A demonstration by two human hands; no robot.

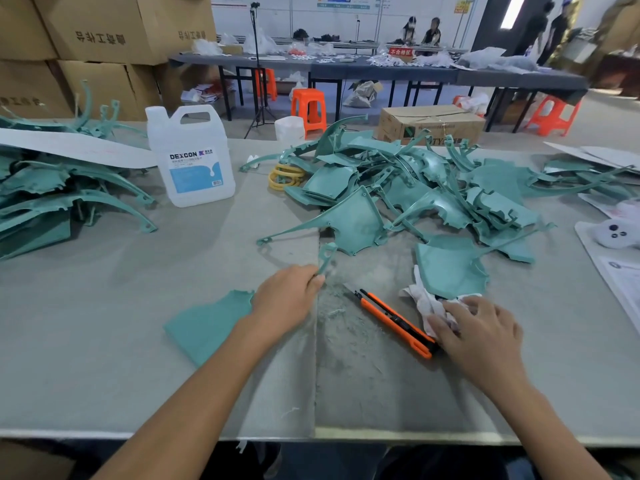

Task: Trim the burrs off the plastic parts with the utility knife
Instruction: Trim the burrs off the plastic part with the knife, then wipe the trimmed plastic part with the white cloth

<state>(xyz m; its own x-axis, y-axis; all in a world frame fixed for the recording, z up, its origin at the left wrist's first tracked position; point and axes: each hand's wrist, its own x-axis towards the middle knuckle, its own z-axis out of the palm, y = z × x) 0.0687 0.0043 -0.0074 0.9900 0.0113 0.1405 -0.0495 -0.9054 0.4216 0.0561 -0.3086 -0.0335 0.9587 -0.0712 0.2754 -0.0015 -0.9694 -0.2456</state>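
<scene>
Our left hand (287, 301) curls its fingers (317, 280) round the thin stem of a teal part (327, 254). A flat teal panel (207, 327) shows from under that wrist; we cannot tell whether it is the same piece. Our right hand (481, 341) lies with its fingers spread and loosely bent on a white rag (424, 303), gripping nothing that we can see. The knife (394, 322) lies on the worktop (104, 341) between the two sets of fingers, held by neither, its blade end toward the left fingers and its rear end just beside the right thumb. Pale shavings (336, 310) lie just right of the left fingers. Beyond both sets of fingers sprawls a heap (415, 195) of teal parts; one piece (450, 268) touches the rag just beyond the right fingers. Far to the left of the left fingers lies a second heap (52, 202), with a white jug (194, 157) beside it.
</scene>
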